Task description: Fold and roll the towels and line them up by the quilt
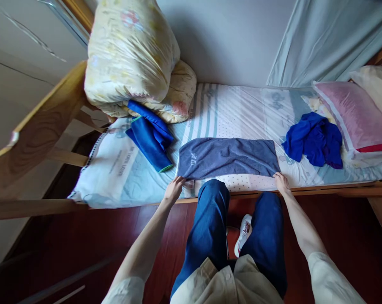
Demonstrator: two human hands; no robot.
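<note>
A grey-blue towel (pixel 229 156) with white lettering near its left end lies spread lengthwise across the bed, with some wrinkles in its right half. My left hand (pixel 174 188) pinches its near left corner. At the near right corner, my right hand (pixel 282 182) grips the edge between thumb and fingers. Left of the towel are folded blue cloths (pixel 151 141), one with a green edge. To the right sits a crumpled bright blue cloth (pixel 314 139).
A yellow floral quilt (pixel 130 55) is piled at the bed's left end, near the wooden bed end (pixel 48 109). A pink pillow (pixel 352 114) lies at the right. The patterned sheet (pixel 241 109) covers the mattress; a pale curtain (pixel 330 42) hangs behind.
</note>
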